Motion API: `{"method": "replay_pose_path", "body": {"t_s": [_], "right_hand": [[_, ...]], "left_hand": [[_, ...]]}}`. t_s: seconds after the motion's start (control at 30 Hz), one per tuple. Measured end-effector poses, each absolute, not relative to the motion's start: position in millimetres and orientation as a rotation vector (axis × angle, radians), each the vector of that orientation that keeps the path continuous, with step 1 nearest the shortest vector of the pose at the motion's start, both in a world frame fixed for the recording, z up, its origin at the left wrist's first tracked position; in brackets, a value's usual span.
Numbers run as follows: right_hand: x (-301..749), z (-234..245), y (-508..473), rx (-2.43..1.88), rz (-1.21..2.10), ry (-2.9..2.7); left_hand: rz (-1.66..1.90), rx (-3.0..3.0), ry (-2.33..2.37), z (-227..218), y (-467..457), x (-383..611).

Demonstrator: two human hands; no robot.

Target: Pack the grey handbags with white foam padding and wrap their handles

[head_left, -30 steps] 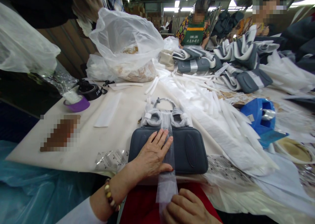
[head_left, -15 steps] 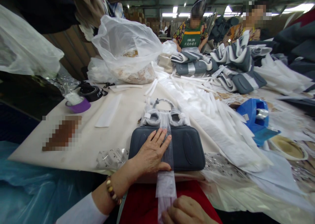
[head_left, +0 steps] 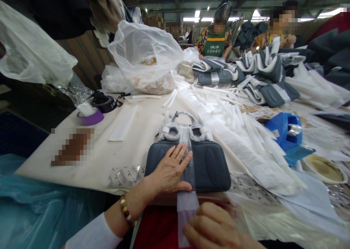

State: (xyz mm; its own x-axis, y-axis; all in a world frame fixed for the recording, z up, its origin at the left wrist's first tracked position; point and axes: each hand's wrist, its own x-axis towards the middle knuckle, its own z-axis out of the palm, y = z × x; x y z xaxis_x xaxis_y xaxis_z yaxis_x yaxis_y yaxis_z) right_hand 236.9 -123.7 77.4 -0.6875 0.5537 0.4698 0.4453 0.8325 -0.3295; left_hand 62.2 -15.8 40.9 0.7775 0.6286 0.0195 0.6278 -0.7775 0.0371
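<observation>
On the pale worktop (head_left: 147, 119), a purple bowl (head_left: 91, 117) and a flat white strip (head_left: 123, 123) lie well left of the grey bag (head_left: 216, 165), which sits at the near edge with its wrapped handles (head_left: 186, 130) pointing away. The left hand (head_left: 171, 170) lies flat on the bag, its grip spread, fingertips on a clear strip (head_left: 187, 203) running down over the bag's middle. Below the edge, the right hand (head_left: 216, 227) has its grip pinched on the strip's lower end, and a blue tape dispenser (head_left: 287, 132) stands well off to the right.
</observation>
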Motion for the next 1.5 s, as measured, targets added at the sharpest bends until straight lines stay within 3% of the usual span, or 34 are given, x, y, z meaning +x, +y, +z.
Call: {"method": "replay_pose_path", "body": {"t_s": [0.37,0.57,1.03,1.3,1.5], "right_hand": [[242.9,49.0,-13.6,-0.818,0.321,-2.125],[245.8,37.4,-9.3,-0.923,0.586,-2.063],[249.6,30.3,-9.0,-0.940,0.634,-2.004],[247.2,30.9,-7.4,-1.003,0.628,-1.968],[249.2,32.6,-8.3,-0.986,0.683,-1.965]], "left_hand": [[0.178,2.976,1.045,22.2,-19.2,58.8],[0.262,3.009,1.077,22.0,-21.9,60.8],[0.505,3.019,0.939,24.1,-23.5,60.2],[0.436,2.940,0.780,29.3,-32.8,48.1],[0.663,2.801,0.825,26.5,-31.4,46.9]]}}
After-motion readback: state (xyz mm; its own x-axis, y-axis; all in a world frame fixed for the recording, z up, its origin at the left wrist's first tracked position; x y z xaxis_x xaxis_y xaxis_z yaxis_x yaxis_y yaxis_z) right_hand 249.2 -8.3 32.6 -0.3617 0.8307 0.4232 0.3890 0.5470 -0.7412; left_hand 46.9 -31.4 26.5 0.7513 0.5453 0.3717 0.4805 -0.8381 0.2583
